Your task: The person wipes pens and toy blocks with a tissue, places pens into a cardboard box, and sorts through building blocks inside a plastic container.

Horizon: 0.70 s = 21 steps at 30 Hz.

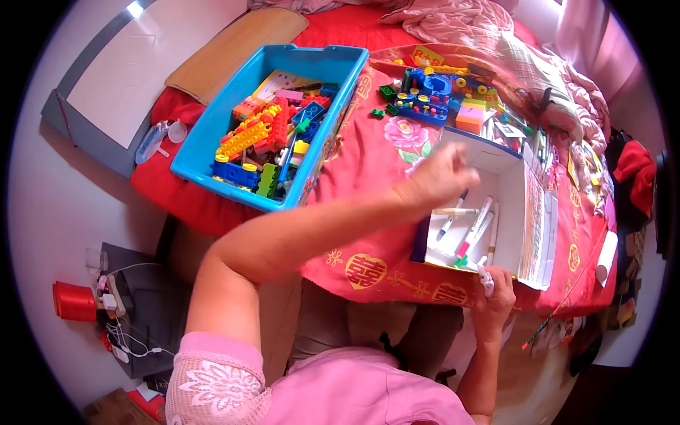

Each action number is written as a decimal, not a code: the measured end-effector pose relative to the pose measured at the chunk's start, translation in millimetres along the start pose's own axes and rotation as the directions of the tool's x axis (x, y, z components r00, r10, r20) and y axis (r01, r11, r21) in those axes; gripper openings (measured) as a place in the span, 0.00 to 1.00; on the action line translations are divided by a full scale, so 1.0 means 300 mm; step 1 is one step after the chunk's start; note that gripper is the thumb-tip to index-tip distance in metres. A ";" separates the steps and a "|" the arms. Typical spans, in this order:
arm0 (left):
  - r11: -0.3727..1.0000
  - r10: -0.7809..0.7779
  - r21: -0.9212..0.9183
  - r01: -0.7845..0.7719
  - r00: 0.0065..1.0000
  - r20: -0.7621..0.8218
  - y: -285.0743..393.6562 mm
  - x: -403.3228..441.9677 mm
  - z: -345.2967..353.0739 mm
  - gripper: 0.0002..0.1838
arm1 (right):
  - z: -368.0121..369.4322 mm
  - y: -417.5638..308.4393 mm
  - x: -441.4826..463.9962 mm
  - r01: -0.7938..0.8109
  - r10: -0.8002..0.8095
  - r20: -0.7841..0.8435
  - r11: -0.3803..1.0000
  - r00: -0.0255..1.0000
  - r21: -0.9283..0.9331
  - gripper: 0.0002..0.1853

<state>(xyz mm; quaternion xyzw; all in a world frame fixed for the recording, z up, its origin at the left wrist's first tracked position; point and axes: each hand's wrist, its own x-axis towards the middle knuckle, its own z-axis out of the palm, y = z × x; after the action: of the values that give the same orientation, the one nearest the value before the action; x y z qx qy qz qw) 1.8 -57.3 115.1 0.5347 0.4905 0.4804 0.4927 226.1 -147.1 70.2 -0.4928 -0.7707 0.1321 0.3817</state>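
Observation:
My left hand (448,176) is over the far left part of an open white box (506,205), its fingers curled and slightly blurred. Whatever they may hold is hidden. Inside the box lie several white marker pens (476,225), one with a pink end, and a small green piece (461,262). My right hand (494,301) is at the box's near edge, closed around a crumpled white tissue or cloth (486,281).
A blue bin (185,168) of colourful building blocks (248,134) stands left on the red cloth (340,234). Behind the box are more blocks and a blue toy (425,95). Papers and pens crowd the right side. A white cylinder (606,256) lies near the right edge.

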 end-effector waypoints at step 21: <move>0.138 -0.163 0.960 0.242 0.962 -0.219 0.018 -0.260 -0.749 0.13 | 0.006 -0.013 0.005 -0.015 0.016 0.055 1.000 0.998 -0.015 0.07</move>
<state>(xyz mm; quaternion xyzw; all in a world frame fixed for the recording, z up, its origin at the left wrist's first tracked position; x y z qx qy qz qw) -226.4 -122.8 130.1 0.6388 0.7655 -0.0026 0.0773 222.0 -147.5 71.9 -0.4977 -0.7780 0.1430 0.3557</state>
